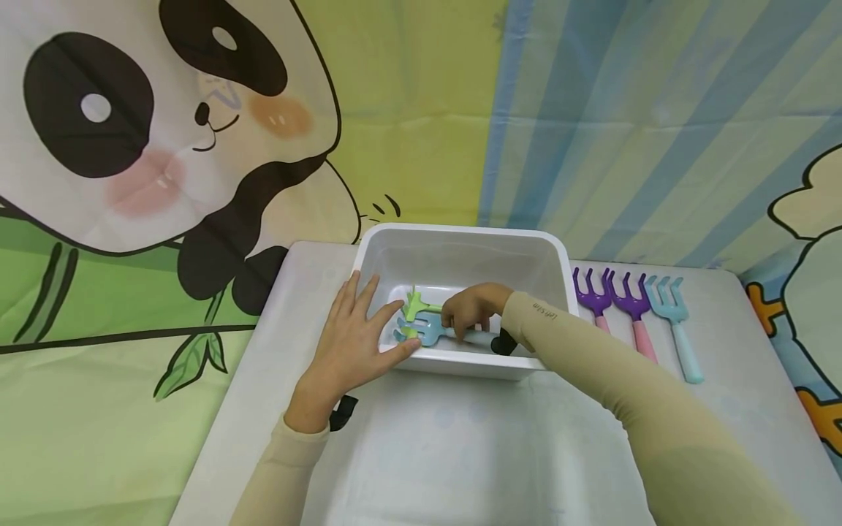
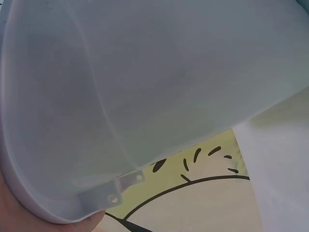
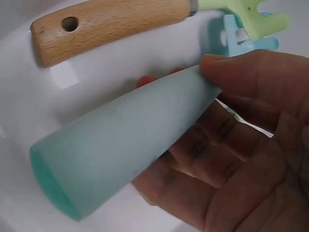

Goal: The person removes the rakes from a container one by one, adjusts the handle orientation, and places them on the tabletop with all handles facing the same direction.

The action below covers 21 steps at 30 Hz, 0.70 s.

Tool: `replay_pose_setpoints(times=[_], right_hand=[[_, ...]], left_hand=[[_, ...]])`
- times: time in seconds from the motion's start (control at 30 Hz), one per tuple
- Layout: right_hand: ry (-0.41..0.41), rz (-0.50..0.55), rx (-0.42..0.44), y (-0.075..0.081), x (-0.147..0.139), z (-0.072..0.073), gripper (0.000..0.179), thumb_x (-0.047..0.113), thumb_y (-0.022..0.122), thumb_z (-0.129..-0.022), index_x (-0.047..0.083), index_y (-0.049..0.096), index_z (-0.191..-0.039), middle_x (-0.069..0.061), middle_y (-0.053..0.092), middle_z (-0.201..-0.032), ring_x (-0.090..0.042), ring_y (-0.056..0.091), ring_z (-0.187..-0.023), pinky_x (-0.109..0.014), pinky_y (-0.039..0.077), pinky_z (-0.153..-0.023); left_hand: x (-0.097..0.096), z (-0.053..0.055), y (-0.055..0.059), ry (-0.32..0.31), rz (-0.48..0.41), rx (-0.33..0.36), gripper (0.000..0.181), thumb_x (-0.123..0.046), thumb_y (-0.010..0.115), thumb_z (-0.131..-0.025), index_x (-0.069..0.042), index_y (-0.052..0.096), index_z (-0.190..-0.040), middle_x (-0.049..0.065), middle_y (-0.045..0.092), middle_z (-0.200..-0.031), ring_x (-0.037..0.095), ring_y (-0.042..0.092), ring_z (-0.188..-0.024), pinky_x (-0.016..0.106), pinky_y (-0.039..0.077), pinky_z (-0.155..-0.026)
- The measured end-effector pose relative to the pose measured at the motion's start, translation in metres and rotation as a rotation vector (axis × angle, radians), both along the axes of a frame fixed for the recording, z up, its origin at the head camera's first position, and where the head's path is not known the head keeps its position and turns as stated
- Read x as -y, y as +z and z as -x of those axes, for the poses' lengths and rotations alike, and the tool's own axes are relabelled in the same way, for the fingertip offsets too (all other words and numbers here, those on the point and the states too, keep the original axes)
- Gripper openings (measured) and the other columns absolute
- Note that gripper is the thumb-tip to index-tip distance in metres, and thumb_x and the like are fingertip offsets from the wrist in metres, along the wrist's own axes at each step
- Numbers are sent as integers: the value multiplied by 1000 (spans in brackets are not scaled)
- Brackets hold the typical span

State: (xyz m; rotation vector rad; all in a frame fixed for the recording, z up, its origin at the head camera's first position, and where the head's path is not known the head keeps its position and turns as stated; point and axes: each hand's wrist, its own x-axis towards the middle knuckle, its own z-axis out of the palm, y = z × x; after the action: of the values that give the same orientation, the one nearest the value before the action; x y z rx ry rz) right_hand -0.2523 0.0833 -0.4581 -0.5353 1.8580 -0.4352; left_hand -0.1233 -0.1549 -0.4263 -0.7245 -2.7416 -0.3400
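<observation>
A white plastic bin stands on the table. My left hand lies over its near left corner, fingers spread and thumb along the front rim; in the left wrist view only a bit of that hand shows below the bin's lip. Inside the bin, my right hand holds the pale blue-green handle of a light blue hand fork, thumb on one side and fingers curled on the other. Beside it in the bin is a green hand fork with a wooden handle.
Right of the bin lie two purple hand forks with pink handles and another light blue hand fork, in a row on the white table. A curtain with a cartoon panda hangs behind the table.
</observation>
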Motion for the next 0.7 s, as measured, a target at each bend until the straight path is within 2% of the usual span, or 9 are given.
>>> replay_pose_setpoints(times=[0.17,0.37,0.43,0.57,0.7], right_hand=[[-5,-17,-27,7,-2,2,16,-1,62,-92,4,49,-99,-3,42,-89,-17,40,-71,-37,50,-67],[-54,-12,-28,12,-2,5,26,-1,64,-91,5,52,-113,-8,48,-117,-21,48,-88,-43,54,-78],[-58,-8,-26,13,-2,6,28,-1,65,-90,4,53,-116,-9,48,-122,-22,48,-91,-43,54,-78],[-59,22,-34,14,-3,9,28,-1,67,-89,4,55,-115,-8,48,-113,-21,46,-89,-41,52,-73],[-74,72,-34,17,-3,12,28,-1,66,-90,4,57,-116,-5,46,-101,-19,46,-86,-39,51,-68]], left_hand=[[0,1,-1,-7,-9,-16,87,-82,30,-90,-15,67,-131,26,38,-152,49,16,-146,58,14,-117],[0,0,0,-1,-11,-6,88,-82,30,-90,-15,67,-132,26,38,-153,48,16,-147,58,14,-118],[0,-1,0,2,-11,-1,87,-82,31,-90,-15,67,-132,25,37,-153,48,15,-147,56,12,-118],[0,-1,1,5,-10,10,85,-82,34,-89,-16,66,-133,25,36,-154,47,13,-147,53,7,-120],[0,0,1,7,-3,13,84,-81,35,-89,-17,66,-133,25,36,-154,47,12,-148,54,8,-119]])
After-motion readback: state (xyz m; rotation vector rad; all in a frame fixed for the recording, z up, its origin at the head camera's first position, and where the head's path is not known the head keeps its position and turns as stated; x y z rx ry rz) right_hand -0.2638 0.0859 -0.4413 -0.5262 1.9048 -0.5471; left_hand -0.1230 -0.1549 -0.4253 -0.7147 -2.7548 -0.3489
